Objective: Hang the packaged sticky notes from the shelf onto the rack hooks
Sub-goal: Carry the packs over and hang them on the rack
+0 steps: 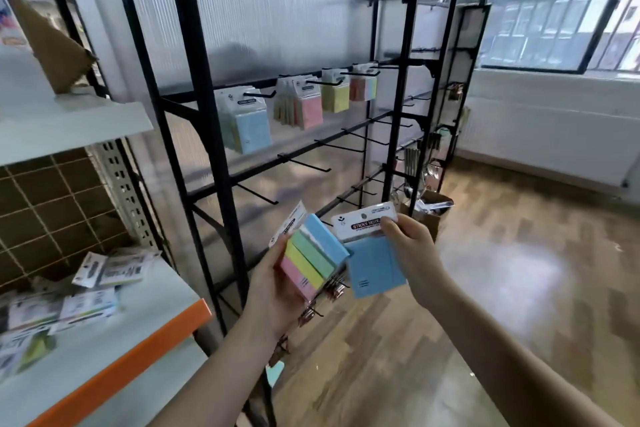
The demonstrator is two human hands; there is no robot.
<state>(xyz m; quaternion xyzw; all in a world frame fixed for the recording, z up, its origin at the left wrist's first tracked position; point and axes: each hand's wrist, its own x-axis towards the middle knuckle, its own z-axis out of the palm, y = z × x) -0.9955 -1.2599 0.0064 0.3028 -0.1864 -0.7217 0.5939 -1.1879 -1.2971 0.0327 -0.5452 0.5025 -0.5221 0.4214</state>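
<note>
My left hand (273, 291) grips a stack of packaged sticky notes (313, 253) with blue, green, yellow and pink edges showing. My right hand (412, 253) pinches a single blue sticky-note pack (372, 263) by its white header card. Both sit low in front of the black rack (204, 87). On the rack's upper row, blue (251, 126), pink (306, 107), yellow (334, 97) and multicolour (363, 87) packs hang from hooks. The hooks on the lower rows (304, 163) are bare.
A white shelf with an orange front edge (138, 350) at the left carries several loose packs (86, 298). A torn cardboard flap (52, 42) stands on the shelf above. A cardboard box (429, 215) sits on the wooden floor beyond the rack.
</note>
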